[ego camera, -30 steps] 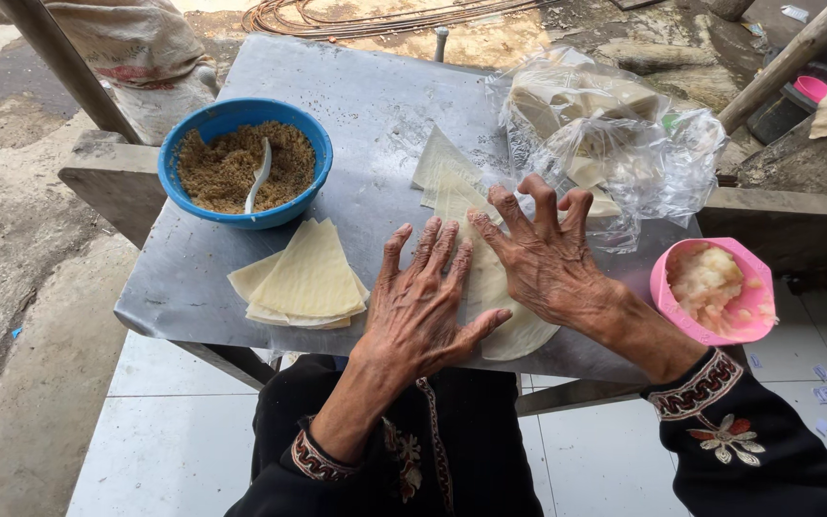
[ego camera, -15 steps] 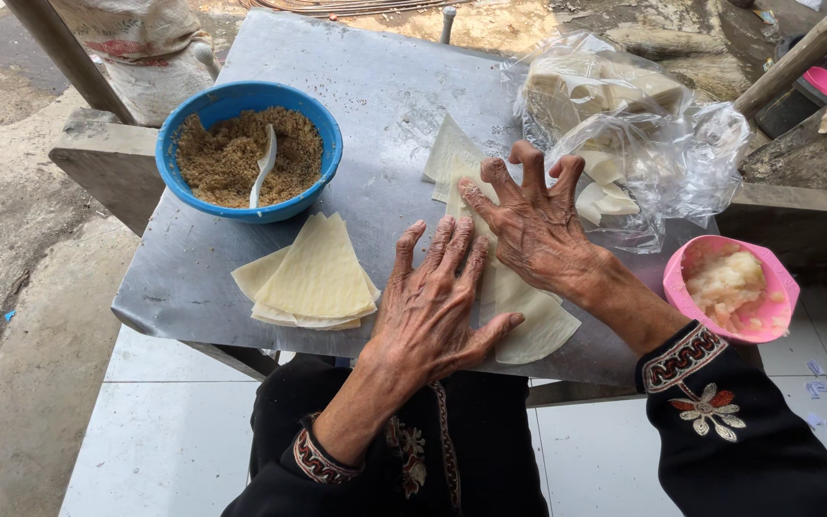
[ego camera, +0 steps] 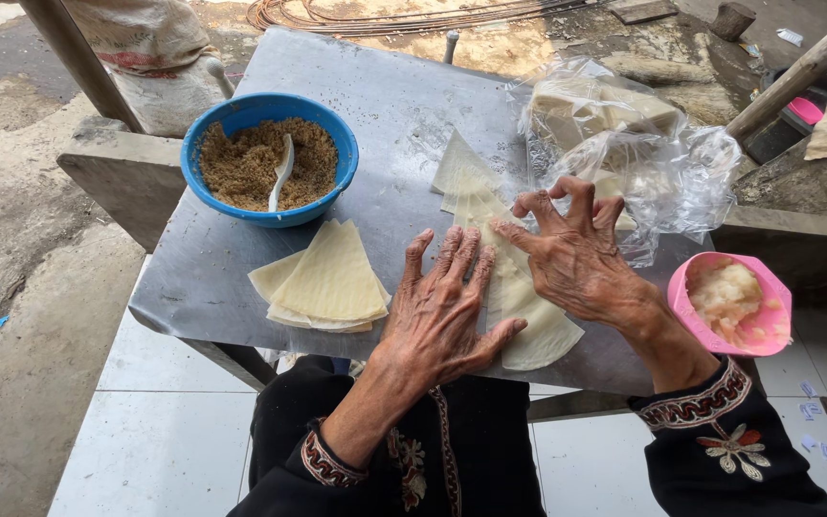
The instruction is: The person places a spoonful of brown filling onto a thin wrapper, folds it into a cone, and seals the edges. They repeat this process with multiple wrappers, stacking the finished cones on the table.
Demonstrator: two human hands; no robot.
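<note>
A grey metal counter (ego camera: 241, 278) carries a clear plastic bag of pale sheets (ego camera: 614, 124) at the far right, a blue bowl of brown crumbly filling (ego camera: 265, 158) with a white spoon, and a pink bowl of white paste (ego camera: 731, 304) at the right edge. A folded stack of wrappers (ego camera: 327, 282) lies just left of the hands. The thin wrapper sheet (ego camera: 519, 311) runs lengthwise away from the person, directly under both hands: the left hand (ego camera: 442, 306) presses flat with fingers spread on its near end, while the right hand (ego camera: 576, 254), fingers curled, works its far part.
</note>
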